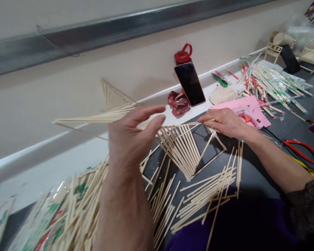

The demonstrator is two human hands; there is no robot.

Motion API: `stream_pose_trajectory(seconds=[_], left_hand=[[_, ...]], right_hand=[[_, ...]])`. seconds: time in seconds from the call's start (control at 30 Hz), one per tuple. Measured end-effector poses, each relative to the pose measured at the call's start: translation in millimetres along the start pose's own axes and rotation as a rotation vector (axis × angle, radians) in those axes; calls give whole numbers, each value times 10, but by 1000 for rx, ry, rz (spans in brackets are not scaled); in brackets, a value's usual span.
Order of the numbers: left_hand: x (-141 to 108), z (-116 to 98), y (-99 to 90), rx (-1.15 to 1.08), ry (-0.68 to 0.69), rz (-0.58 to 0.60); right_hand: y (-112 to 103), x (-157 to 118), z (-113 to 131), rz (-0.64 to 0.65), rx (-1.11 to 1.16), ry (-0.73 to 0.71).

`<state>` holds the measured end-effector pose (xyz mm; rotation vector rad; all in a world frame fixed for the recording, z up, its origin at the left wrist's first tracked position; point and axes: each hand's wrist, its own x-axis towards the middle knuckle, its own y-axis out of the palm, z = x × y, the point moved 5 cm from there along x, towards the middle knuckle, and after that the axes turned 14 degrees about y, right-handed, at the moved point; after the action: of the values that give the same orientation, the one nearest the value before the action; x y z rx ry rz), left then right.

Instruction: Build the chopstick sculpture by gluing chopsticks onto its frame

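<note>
A model built of thin wooden sticks (181,150) stands on the dark table, with rows of sticks fanned out between its frame bars. Another fanned wing of the model (94,118) reaches out to the left, behind my left hand. My left hand (131,136) is raised in front of the model, thumb and forefinger apart with a gap between them; its other fingers are hidden. At the model's upper right corner, my right hand (223,121) pinches a thin stick (208,121) along the top bar.
Loose cut sticks (209,195) lie near the front edge, and wrapped chopsticks (54,216) pile up at left. A pink glue gun (251,109) rests beyond my right hand, near red-handled pliers (307,150). A phone (190,83) leans on a red-capped bottle (182,55). More packets (274,82) lie behind.
</note>
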<state>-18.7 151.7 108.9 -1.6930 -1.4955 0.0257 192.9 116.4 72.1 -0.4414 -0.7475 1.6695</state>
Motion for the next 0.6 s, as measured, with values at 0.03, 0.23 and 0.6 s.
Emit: stream_pose_trajectory(seconds=[0.03,0.23,0.6], left_hand=[[68,-126,63,126,71,104],[261,-303,416,582,111,566],[294,-362,699,479,271,748]], right_hand=[[-2,-4,0,-4,10,6],[4,-4,-32,-24,43,-16],[-3,20,-89,-81,142,-59]])
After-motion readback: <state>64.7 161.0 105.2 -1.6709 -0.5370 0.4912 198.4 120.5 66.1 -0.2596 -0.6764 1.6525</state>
